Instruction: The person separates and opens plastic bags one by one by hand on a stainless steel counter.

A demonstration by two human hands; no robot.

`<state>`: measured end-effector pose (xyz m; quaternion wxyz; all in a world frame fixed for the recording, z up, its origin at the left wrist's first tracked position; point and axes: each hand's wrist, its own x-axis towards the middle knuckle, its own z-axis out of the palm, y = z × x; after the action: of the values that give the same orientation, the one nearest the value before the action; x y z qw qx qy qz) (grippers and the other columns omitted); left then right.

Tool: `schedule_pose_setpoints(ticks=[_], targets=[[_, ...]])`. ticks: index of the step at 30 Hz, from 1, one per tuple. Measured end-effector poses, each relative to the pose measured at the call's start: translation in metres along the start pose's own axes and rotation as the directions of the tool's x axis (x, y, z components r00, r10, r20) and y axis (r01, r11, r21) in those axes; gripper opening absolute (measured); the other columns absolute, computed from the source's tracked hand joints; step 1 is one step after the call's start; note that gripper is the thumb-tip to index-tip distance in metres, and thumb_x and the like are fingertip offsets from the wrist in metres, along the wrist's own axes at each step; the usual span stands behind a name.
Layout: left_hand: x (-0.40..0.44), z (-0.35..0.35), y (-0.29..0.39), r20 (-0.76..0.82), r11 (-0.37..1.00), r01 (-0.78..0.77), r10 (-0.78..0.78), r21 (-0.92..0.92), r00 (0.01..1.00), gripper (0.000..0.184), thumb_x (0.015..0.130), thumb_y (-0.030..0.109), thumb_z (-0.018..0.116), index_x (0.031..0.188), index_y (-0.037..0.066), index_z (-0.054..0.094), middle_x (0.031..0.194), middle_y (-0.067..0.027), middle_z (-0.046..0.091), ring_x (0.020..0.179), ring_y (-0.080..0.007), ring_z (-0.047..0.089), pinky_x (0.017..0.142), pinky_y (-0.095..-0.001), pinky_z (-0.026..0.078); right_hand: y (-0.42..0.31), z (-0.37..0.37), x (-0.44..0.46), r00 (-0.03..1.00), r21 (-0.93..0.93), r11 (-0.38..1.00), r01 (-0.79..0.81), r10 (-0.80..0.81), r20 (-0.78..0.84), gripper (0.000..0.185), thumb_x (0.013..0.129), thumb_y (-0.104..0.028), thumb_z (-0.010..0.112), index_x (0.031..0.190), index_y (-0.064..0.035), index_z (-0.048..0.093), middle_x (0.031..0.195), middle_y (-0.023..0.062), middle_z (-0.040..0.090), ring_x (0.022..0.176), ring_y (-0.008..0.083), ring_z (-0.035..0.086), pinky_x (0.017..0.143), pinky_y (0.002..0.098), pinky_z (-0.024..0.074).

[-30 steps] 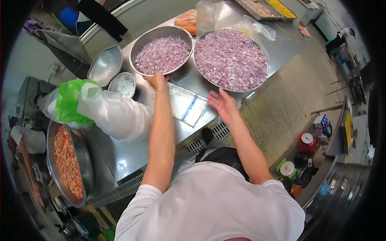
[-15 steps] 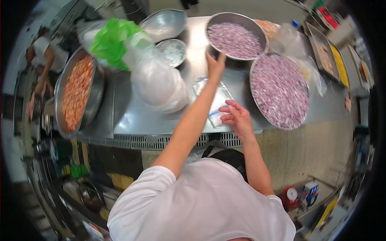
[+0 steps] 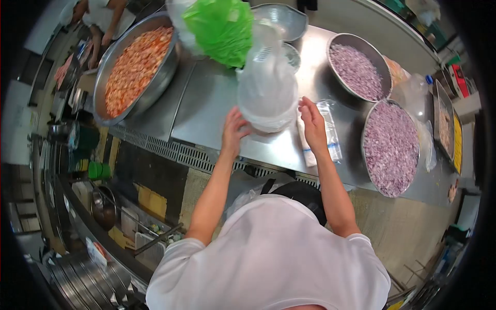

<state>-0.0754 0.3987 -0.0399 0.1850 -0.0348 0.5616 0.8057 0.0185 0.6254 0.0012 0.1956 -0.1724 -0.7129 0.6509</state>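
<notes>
A bulky white plastic bag (image 3: 268, 93) stands on the steel table, between my two hands. My left hand (image 3: 235, 130) is at the bag's lower left, fingers apart and holding nothing. On the bag's right side is my right hand (image 3: 312, 124), its fingers raised and slightly spread, empty, close to the bag. Flat clear plastic packaging with a blue stripe (image 3: 330, 135) lies partly behind my right hand. A bright green plastic bag (image 3: 222, 31) sits just beyond the white one. Whether my fingertips touch the white bag, I cannot tell.
A large bowl of orange-red meat pieces (image 3: 138, 70) is at the left. Two bowls of chopped purple onion (image 3: 356, 70) (image 3: 391, 147) stand at the right. Metal bowls (image 3: 283, 21) are behind the bags, trays (image 3: 445, 124) at the far right. A co-worker (image 3: 106, 18) is at the upper left.
The view has turned toward the left. My left hand has left the smaller onion bowl and come to the white bag's left side. My right hand has moved to the bag's right side.
</notes>
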Motion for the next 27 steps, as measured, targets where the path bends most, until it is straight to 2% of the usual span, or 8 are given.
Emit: schedule_pose_setpoints(ticks=[5, 6, 7, 9, 15, 20, 21, 27], targets=[[0.032, 0.034, -0.048, 0.197, 0.975, 0.164, -0.193, 0.153, 0.961, 0.042, 0.098, 0.03, 0.04, 0.125, 0.001, 0.057, 0.111, -0.009, 0.065, 0.095, -0.0171, 0.06, 0.084, -0.0318, 0.05, 0.04, 0.011, -0.014, 0.998, 0.102, 0.993, -0.055, 0.059, -0.032, 0.058, 0.104, -0.045, 0.037, 0.14, -0.0002, 0.047, 0.133, 0.0091, 0.056, 0.122, 0.0169, 0.05, 0.105, 0.0337, 0.0377], [0.032, 0.044, -0.052, 0.313, 0.93, 0.088, -0.209, 0.358, 0.927, 0.057, 0.104, 0.044, 0.025, 0.14, 0.005, 0.046, 0.125, -0.0134, 0.062, 0.112, -0.0246, 0.059, 0.099, -0.0387, 0.046, 0.047, 0.0, -0.017, 0.988, 0.229, 0.965, -0.131, 0.146, -0.05, 0.056, 0.103, -0.043, 0.041, 0.139, 0.0005, 0.048, 0.135, 0.0087, 0.054, 0.123, 0.0186, 0.049, 0.105, 0.0339, 0.0376], [0.03, 0.058, -0.052, 0.383, 0.94, -0.015, -0.123, 0.34, 0.915, 0.056, 0.105, 0.044, 0.025, 0.137, 0.005, 0.049, 0.12, -0.0116, 0.064, 0.106, -0.0208, 0.062, 0.092, -0.0361, 0.049, 0.034, -0.005, -0.024, 0.983, 0.242, 0.963, -0.118, 0.147, -0.109, 0.053, 0.103, -0.04, 0.041, 0.136, 0.0008, 0.05, 0.133, 0.0095, 0.057, 0.121, 0.0187, 0.052, 0.103, 0.0336, 0.0386], [0.013, 0.083, -0.04, 0.402, 0.987, 0.156, -0.161, 0.046, 0.901, 0.042, 0.104, 0.02, 0.032, 0.136, 0.001, 0.049, 0.127, -0.0081, 0.06, 0.114, -0.016, 0.054, 0.102, -0.029, 0.04, 0.041, -0.022, -0.027, 0.972, 0.247, 0.962, -0.118, 0.164, -0.171, 0.05, 0.101, -0.034, 0.043, 0.133, 0.0029, 0.051, 0.13, 0.01, 0.058, 0.118, 0.0178, 0.054, 0.101, 0.0332, 0.0406], [0.037, 0.104, -0.086, 0.595, 0.999, 0.035, -0.026, -0.003, 0.803, 0.036, 0.103, 0.026, 0.037, 0.126, 0.004, 0.054, 0.12, -0.007, 0.06, 0.112, -0.0135, 0.053, 0.093, -0.0289, 0.044, 0.046, -0.046, -0.034, 0.927, 0.226, 0.974, -0.032, 0.114, -0.357, 0.047, 0.101, -0.031, 0.043, 0.133, 0.0034, 0.052, 0.13, 0.0114, 0.058, 0.116, 0.0196, 0.055, 0.099, 0.0345, 0.0422], [0.064, 0.053, -0.03, 0.403, 0.976, 0.066, -0.146, 0.206, 0.903, 0.041, 0.091, 0.036, 0.064, 0.121, 0.009, 0.056, 0.1, -0.0022, 0.062, 0.086, -0.0094, 0.06, 0.066, -0.0234, 0.048, 0.03, -0.037, -0.068, 0.812, 0.267, 0.958, -0.104, 0.237, -0.533, 0.044, 0.103, -0.037, 0.047, 0.127, -0.0018, 0.056, 0.112, 0.008, 0.064, 0.095, 0.0114, 0.059, 0.08, 0.0285, 0.0487], [0.076, 0.033, -0.017, 0.369, 0.965, 0.064, -0.158, 0.255, 0.916, 0.043, 0.092, 0.035, 0.062, 0.124, 0.006, 0.056, 0.112, -0.0058, 0.065, 0.091, -0.0137, 0.062, 0.075, -0.0267, 0.05, 0.032, -0.036, -0.079, 0.825, 0.258, 0.951, -0.172, 0.283, -0.489, 0.041, 0.102, -0.036, 0.049, 0.124, -0.0021, 0.057, 0.107, 0.0073, 0.065, 0.088, 0.0108, 0.059, 0.075, 0.0276, 0.0488], [0.127, -0.095, 0.015, 0.108, 0.968, 0.082, -0.11, 0.239, 0.988, 0.025, 0.093, 0.02, 0.059, 0.111, 0.002, 0.059, 0.094, -0.01, 0.065, 0.071, -0.0136, 0.063, 0.061, -0.0259, 0.053, 0.045, 0.004, -0.144, 0.828, 0.195, 0.901, -0.388, 0.433, -0.356, 0.032, 0.099, -0.032, 0.057, 0.115, -0.0036, 0.06, 0.088, 0.0046, 0.068, 0.064, 0.0086, 0.057, 0.058, 0.0252, 0.048]])
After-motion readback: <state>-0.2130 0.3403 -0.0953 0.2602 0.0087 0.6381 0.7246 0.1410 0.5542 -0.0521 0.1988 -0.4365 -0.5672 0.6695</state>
